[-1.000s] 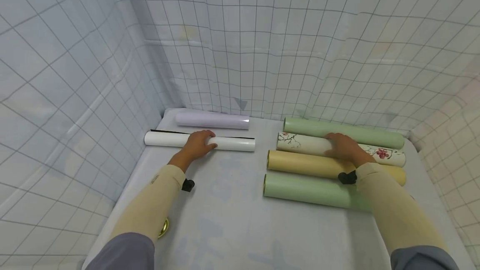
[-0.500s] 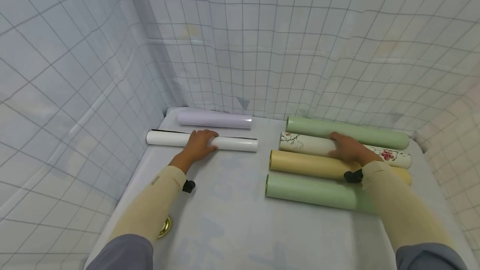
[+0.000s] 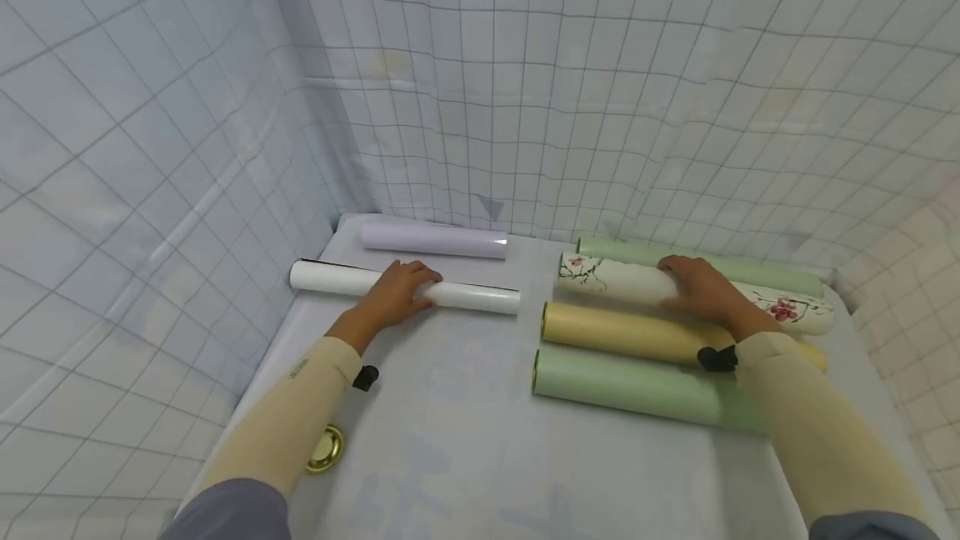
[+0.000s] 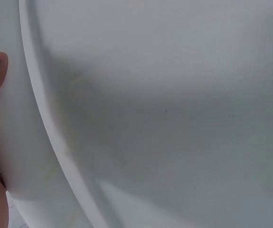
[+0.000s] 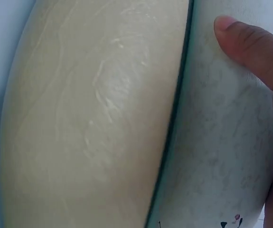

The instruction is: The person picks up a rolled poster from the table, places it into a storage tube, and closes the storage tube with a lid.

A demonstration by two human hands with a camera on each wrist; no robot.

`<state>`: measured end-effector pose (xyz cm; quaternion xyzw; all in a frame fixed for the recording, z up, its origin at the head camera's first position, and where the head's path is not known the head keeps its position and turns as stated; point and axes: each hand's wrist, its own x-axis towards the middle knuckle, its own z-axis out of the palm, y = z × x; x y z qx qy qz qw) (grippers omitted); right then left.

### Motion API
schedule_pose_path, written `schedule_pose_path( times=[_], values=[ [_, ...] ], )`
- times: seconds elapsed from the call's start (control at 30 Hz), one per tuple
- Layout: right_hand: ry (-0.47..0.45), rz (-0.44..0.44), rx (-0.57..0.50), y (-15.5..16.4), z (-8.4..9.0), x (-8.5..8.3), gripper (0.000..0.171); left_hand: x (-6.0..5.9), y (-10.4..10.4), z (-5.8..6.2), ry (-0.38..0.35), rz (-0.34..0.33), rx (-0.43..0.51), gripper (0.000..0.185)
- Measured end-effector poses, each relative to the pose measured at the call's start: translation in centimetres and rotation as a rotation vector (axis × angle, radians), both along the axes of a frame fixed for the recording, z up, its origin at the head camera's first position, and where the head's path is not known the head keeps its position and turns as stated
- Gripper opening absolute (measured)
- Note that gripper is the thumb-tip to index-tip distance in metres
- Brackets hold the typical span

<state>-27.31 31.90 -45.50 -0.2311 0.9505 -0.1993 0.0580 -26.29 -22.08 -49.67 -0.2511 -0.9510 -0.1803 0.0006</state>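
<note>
Left hand (image 3: 401,294) gripping the white roll (image 3: 480,297) near its middle, thumb on the near side, fingers going over the far side; opening only as wide as the roll. Left-wrist view is showing the thumb lying against the white wall, the other fingers largely out of frame. The roll is lying at the left of the white surface (image 3: 465,457), a thin dark line running along its far edge.

Right hand (image 3: 701,290) holding the floral roll (image 3: 626,280) likewise, thumb and fingers spanning its width. Dark branches and red blossoms are showing toward both ends. The floral roll is partly covering the rear green roll (image 3: 750,272) in the head view; cannot tell whether it is touching the surface.

Nearer the person, the yellow roll (image 3: 630,332) and then the front green roll (image 3: 630,387) are lying roughly parallel, partly behind the right sleeve (image 3: 817,432). The lavender roll (image 3: 435,239) is resting beyond the white one. A gold dish (image 3: 325,448) is sitting beside the left sleeve (image 3: 300,398). Grid-lined sheeting (image 3: 525,90) is hanging behind.
</note>
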Motion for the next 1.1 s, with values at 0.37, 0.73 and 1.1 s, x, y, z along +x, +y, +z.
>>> schedule_pose_path(
  times=[0.37, 0.73, 1.1],
  values=[
    [0.031, 0.019, 0.029, -0.1, 2.7, 1.9, 0.068, 2.3, -0.2, 2.3, 0.08, -0.058, 0.082, 0.042],
    [0.159, 0.004, 0.032, 0.2, 4.1, 8.2, 0.07, 7.0, 0.0, 2.9, 0.153, -0.115, 0.241, 0.042],
    [0.346, 0.051, -0.002, -0.1, 4.5, 14.4, 0.068, 10.1, -0.4, 4.1, 0.301, -0.18, 0.287, 0.045]
  ],
)
